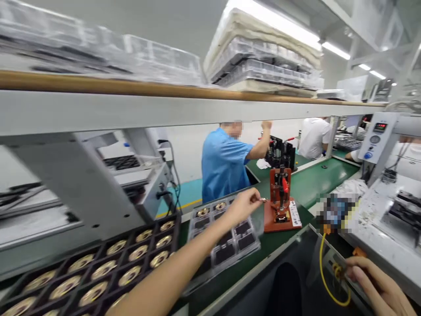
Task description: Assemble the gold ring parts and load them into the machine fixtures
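Observation:
My left hand [245, 205] reaches across a clear plastic tray [230, 254], its thumb and fingers pinching a small shiny metal part [263, 200]. Just to the right of that part stands a red toggle-clamp fixture [282, 206] with a red-tipped lever and a white label on its base. Dark pads and a few gold rings lie in the tray's compartments. At the lower right, my right hand [383, 283] has its fingers bent together beside a coiled yellow cable [337, 270]. Whatever is between those fingertips is too unclear to name.
A black divided tray [179, 232] of gold rings lies at lower left. Overhead, a shelf [184, 109] carries stacked clear trays. A co-worker in blue [222, 164] works beyond the bench. At right stands a machine with a control box [376, 138].

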A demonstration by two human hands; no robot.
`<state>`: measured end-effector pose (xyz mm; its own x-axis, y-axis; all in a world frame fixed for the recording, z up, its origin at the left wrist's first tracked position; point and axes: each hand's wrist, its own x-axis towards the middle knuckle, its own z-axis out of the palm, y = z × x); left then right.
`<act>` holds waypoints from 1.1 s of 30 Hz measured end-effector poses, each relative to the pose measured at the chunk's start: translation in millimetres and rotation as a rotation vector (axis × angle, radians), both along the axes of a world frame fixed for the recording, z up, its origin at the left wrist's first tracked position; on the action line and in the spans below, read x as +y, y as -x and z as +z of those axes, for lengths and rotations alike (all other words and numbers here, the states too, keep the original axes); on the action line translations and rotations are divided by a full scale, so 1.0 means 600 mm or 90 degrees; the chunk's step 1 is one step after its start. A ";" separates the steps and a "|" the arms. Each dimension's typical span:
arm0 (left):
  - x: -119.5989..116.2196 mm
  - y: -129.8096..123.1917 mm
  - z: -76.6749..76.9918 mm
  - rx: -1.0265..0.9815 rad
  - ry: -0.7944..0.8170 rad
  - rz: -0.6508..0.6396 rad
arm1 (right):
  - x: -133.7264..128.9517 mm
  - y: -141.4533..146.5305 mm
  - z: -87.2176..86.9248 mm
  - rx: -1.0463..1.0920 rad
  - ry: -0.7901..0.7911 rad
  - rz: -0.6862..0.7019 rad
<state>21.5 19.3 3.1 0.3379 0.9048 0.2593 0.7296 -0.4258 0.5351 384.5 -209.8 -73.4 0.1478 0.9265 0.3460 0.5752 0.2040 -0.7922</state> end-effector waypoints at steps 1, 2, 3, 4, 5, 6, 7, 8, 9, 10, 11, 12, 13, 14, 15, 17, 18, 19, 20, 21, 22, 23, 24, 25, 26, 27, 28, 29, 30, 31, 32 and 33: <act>-0.029 -0.034 0.003 -0.014 -0.023 -0.062 | 0.006 0.010 0.013 0.028 0.012 0.015; -0.058 -0.068 0.005 -0.037 -0.056 -0.151 | 0.012 0.023 0.028 0.062 0.023 0.032; -0.086 -0.102 0.007 -0.078 -0.118 -0.282 | 0.018 0.036 0.043 0.100 0.029 0.057; -0.110 -0.133 0.007 -0.098 -0.174 -0.393 | 0.025 0.048 0.059 0.141 0.028 0.083; -0.129 -0.161 0.008 -0.112 -0.235 -0.487 | 0.031 0.056 0.073 0.174 0.022 0.107; -0.144 -0.187 0.009 -0.113 -0.290 -0.555 | 0.035 0.060 0.086 0.189 0.021 0.119; -0.154 -0.210 0.010 -0.102 -0.332 -0.592 | 0.036 0.059 0.096 0.193 0.019 0.122; -0.161 -0.231 0.012 -0.089 -0.364 -0.609 | 0.035 0.053 0.104 0.188 0.016 0.117; -0.164 -0.250 0.014 -0.078 -0.384 -0.618 | 0.031 0.045 0.109 0.180 0.011 0.106; -0.166 -0.267 0.016 -0.070 -0.393 -0.624 | 0.025 0.034 0.112 0.172 0.003 0.090; -0.167 -0.285 0.018 -0.064 -0.401 -0.631 | 0.017 0.022 0.114 0.168 -0.007 0.072; -0.168 -0.302 0.020 -0.059 -0.409 -0.639 | 0.009 0.011 0.114 0.167 -0.017 0.051; -0.170 -0.319 0.021 -0.052 -0.417 -0.649 | -0.001 -0.001 0.113 0.165 -0.025 0.028; -0.174 -0.338 0.022 -0.043 -0.422 -0.661 | -0.010 -0.013 0.112 0.163 -0.029 0.005; -0.178 -0.357 0.022 -0.034 -0.423 -0.678 | -0.020 -0.025 0.111 0.158 -0.031 -0.020; -0.186 -0.398 0.022 -0.027 -0.409 -0.727 | -0.040 -0.054 0.106 0.140 -0.032 -0.071; -0.189 -0.421 0.023 -0.034 -0.391 -0.752 | -0.052 -0.072 0.104 0.131 -0.034 -0.101; -0.191 -0.446 0.026 -0.048 -0.369 -0.771 | -0.066 -0.092 0.103 0.120 -0.039 -0.139; -0.190 -0.474 0.031 -0.065 -0.342 -0.783 | -0.083 -0.114 0.102 0.107 -0.045 -0.183; -0.188 -0.505 0.038 -0.080 -0.311 -0.788 | -0.101 -0.138 0.103 0.091 -0.052 -0.232; -0.186 -0.540 0.048 -0.087 -0.278 -0.787 | -0.120 -0.161 0.106 0.074 -0.058 -0.281; -0.183 -0.579 0.059 -0.081 -0.245 -0.780 | -0.141 -0.184 0.109 0.055 -0.067 -0.333; -0.180 -0.622 0.072 -0.063 -0.215 -0.772 | -0.161 -0.206 0.114 0.036 -0.076 -0.380; -0.179 -0.668 0.085 -0.036 -0.189 -0.765 | -0.180 -0.224 0.120 0.020 -0.083 -0.418; -0.180 -0.716 0.097 0.005 -0.165 -0.743 | -0.198 -0.240 0.125 0.005 -0.094 -0.450; -0.181 -0.764 0.108 0.032 -0.157 -0.741 | -0.214 -0.252 0.130 -0.007 -0.106 -0.475; -0.184 -0.810 0.116 0.051 -0.152 -0.742 | -0.229 -0.261 0.134 -0.016 -0.113 -0.491; -0.186 -0.853 0.122 0.074 -0.147 -0.741 | -0.243 -0.268 0.136 -0.022 -0.116 -0.504; -0.189 -0.892 0.125 0.102 -0.140 -0.738 | -0.256 -0.273 0.137 -0.023 -0.116 -0.514; -0.190 -0.925 0.126 0.135 -0.129 -0.734 | -0.269 -0.276 0.135 -0.020 -0.117 -0.525; -0.190 -0.953 0.126 0.174 -0.116 -0.732 | -0.283 -0.280 0.132 -0.013 -0.119 -0.535; -0.188 -0.976 0.125 0.215 -0.101 -0.731 | -0.296 -0.283 0.127 -0.003 -0.122 -0.546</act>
